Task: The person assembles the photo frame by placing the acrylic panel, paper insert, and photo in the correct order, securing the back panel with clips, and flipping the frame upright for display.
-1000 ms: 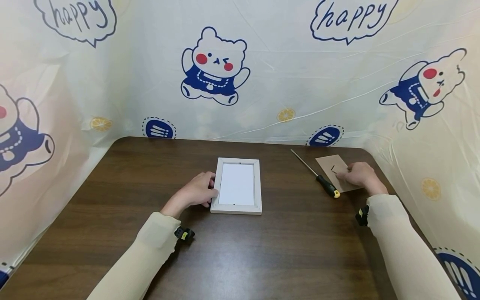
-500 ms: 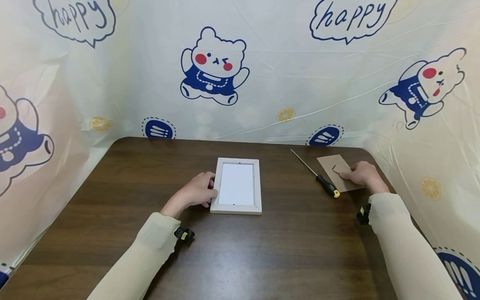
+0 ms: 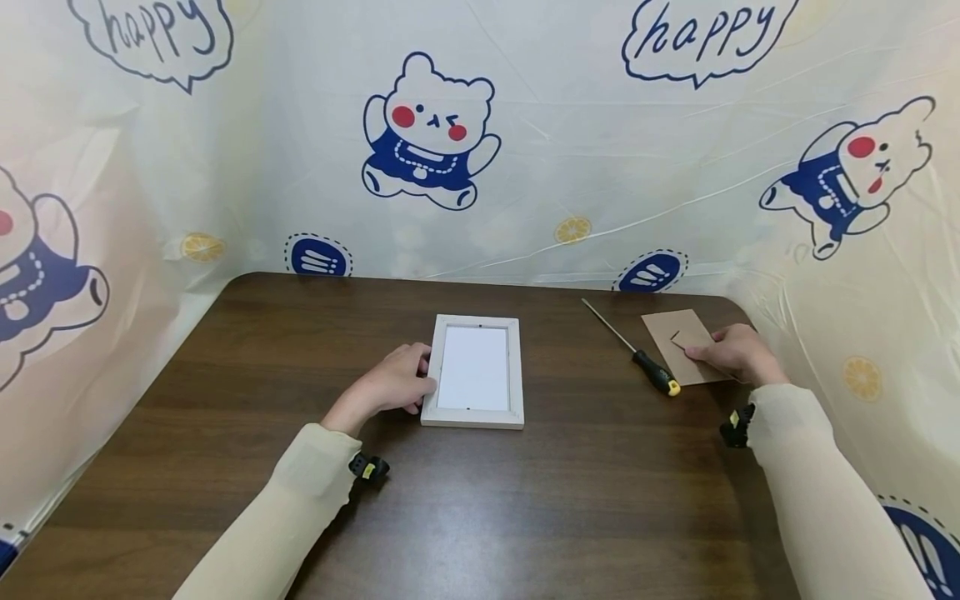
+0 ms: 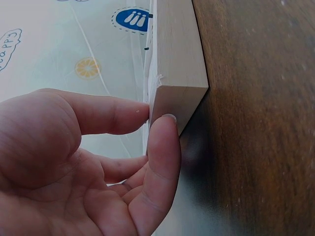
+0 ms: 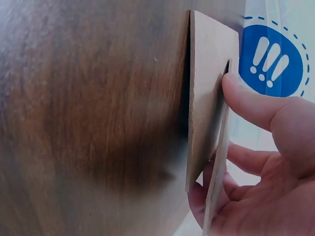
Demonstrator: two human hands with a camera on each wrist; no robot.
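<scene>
A white picture frame [image 3: 513, 375] lies on the table with a white sheet inside its border. My left hand [image 3: 393, 379] holds the frame's left side. In the left wrist view the thumb and a curled finger meet the pale wooden edge [image 4: 182, 49]. At the right, my right hand [image 3: 738, 352] pinches a thin brown backing board [image 3: 675, 325] near its lower right corner. In the right wrist view a narrow flap [image 5: 216, 172] stands out from the board, with the thumb [image 5: 246, 98] against it and the fingers curled behind it.
A screwdriver [image 3: 656, 372] with a black and yellow handle lies just left of the board, its shaft angled to the back left. A printed curtain [image 3: 525, 167] hangs behind and beside the brown wooden table [image 3: 525, 517].
My right hand has shifted a little to the right, and the backing board has moved along with it. The left hand and the picture frame have stayed put.
</scene>
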